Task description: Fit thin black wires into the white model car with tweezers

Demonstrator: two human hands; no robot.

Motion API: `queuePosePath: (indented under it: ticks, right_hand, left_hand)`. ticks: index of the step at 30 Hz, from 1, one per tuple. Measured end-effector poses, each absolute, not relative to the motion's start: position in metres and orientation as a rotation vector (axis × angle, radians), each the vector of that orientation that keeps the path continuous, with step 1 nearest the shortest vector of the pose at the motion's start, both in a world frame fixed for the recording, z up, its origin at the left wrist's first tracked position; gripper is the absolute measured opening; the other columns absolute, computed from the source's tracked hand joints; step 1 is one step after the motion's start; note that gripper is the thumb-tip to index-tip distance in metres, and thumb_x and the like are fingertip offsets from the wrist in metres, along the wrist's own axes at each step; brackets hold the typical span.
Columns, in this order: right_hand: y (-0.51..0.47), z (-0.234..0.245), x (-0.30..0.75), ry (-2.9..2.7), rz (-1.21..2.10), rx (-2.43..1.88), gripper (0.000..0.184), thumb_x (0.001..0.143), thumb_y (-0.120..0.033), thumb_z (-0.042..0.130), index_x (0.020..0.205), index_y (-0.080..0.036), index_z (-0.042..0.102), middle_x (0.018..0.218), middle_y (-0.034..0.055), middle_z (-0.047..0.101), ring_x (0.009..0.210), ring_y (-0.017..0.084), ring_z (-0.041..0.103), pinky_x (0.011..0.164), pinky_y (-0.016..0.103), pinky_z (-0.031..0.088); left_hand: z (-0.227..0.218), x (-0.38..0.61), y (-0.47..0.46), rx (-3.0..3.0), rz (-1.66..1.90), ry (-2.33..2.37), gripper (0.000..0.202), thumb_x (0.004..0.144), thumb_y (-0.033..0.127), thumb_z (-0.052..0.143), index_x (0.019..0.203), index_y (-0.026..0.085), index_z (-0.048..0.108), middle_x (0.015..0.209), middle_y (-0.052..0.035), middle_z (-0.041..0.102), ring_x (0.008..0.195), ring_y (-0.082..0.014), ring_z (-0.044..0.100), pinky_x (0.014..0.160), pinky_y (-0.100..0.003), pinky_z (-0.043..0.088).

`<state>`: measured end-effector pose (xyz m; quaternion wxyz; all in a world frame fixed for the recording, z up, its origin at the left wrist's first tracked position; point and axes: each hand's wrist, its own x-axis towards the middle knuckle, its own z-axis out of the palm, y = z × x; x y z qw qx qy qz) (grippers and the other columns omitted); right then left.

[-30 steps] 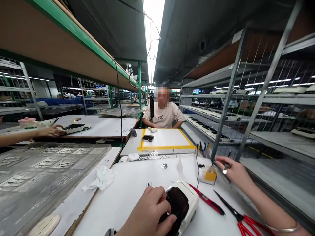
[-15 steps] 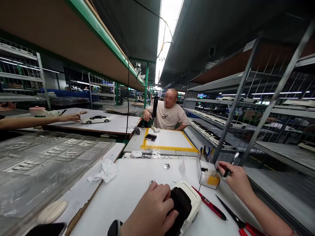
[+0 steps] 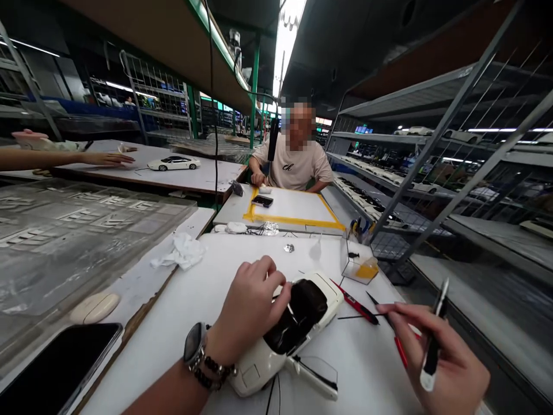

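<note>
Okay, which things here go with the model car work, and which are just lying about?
Part of the work:
white model car, at the left hand
pen-like tool and thin dark strip, in the right hand
red tool and scissors, probably

Seemingly just lying about:
phone
crumpled tissue
cream oval case

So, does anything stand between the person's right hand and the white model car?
Yes: the red tool lies on the tabletop between the right hand and the white model car. A thin dark strip, seemingly pinched by that hand, also reaches into the gap.
</note>
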<state>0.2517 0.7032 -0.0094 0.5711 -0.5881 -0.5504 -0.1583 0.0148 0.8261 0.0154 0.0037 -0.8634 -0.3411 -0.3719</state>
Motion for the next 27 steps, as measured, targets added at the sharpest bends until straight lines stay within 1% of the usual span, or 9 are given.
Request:
queuePosePath:
  ticks: [3, 6, 10, 16, 20, 24, 27]
  right_hand:
    - [0.704, -0.019, 0.233, -1.382, -0.297, -1.335, 0.019, 0.078, -0.018, 0.067, 0.096, -0.022, 0.065, 0.078, 0.003, 0.069, 0.075, 0.022, 0.062, 0.075, 0.037, 0.044]
    - [0.71, -0.022, 0.225, -1.459, -0.26, -1.312, 0.021, 0.078, -0.013, 0.065, 0.098, -0.023, 0.063, 0.079, 0.0019, 0.07, 0.074, 0.02, 0.062, 0.071, 0.035, 0.042]
    - [0.714, -0.021, 0.218, -1.491, -0.218, -1.321, 0.02, 0.08, -0.013, 0.064, 0.096, -0.024, 0.061, 0.079, 0.0009, 0.07, 0.077, 0.02, 0.063, 0.075, 0.036, 0.041]
    - [0.716, -0.023, 0.211, -1.564, -0.197, -1.324, 0.019, 0.082, -0.012, 0.061, 0.096, -0.024, 0.059, 0.079, 0.0002, 0.07, 0.072, 0.019, 0.064, 0.078, 0.038, 0.04]
    - [0.718, -0.024, 0.21, -1.602, -0.228, -1.319, 0.019, 0.082, -0.01, 0.059, 0.097, -0.023, 0.058, 0.079, 0.0013, 0.07, 0.07, 0.018, 0.063, 0.077, 0.038, 0.041]
    - [0.717, -0.02, 0.21, -1.69, -0.269, -1.258, 0.026, 0.08, -0.005, 0.058, 0.1, -0.022, 0.059, 0.081, 0.0013, 0.07, 0.07, 0.017, 0.062, 0.07, 0.035, 0.041]
    - [0.717, -0.018, 0.209, -1.709, -0.293, -1.209, 0.03, 0.078, -0.003, 0.059, 0.102, -0.021, 0.059, 0.082, 0.0019, 0.07, 0.069, 0.016, 0.062, 0.068, 0.034, 0.041]
  left_hand:
    - [0.014, 0.014, 0.828, -2.672, -1.193, -1.109, 0.02, 0.089, 0.023, 0.046, 0.077, 0.016, 0.06, 0.08, -0.0048, 0.052, 0.067, -0.0153, 0.044, 0.064, -0.031, 0.038]
    - [0.014, 0.014, 0.829, -2.667, -1.199, -1.113, 0.02, 0.088, 0.024, 0.046, 0.076, 0.016, 0.06, 0.08, -0.0046, 0.051, 0.066, -0.0146, 0.044, 0.064, -0.031, 0.038]
    - [0.014, 0.015, 0.827, -2.675, -1.182, -1.091, 0.02, 0.088, 0.023, 0.047, 0.076, 0.016, 0.06, 0.08, -0.0044, 0.05, 0.066, -0.0143, 0.045, 0.063, -0.031, 0.038]
    - [0.015, 0.017, 0.824, -2.673, -1.173, -1.046, 0.019, 0.088, 0.023, 0.047, 0.074, 0.015, 0.059, 0.08, -0.0042, 0.05, 0.067, -0.0137, 0.046, 0.061, -0.029, 0.038]
    - [0.015, 0.018, 0.825, -2.69, -1.163, -1.043, 0.018, 0.088, 0.023, 0.047, 0.075, 0.015, 0.058, 0.08, -0.0044, 0.05, 0.069, -0.0147, 0.047, 0.061, -0.029, 0.038]
    - [0.013, 0.019, 0.824, -2.717, -1.145, -1.056, 0.019, 0.089, 0.023, 0.047, 0.075, 0.015, 0.058, 0.081, -0.0048, 0.049, 0.071, -0.015, 0.046, 0.062, -0.029, 0.038]
    - [0.013, 0.019, 0.823, -2.771, -1.132, -1.059, 0.019, 0.089, 0.023, 0.046, 0.075, 0.015, 0.058, 0.082, -0.005, 0.049, 0.071, -0.0154, 0.045, 0.063, -0.03, 0.04]
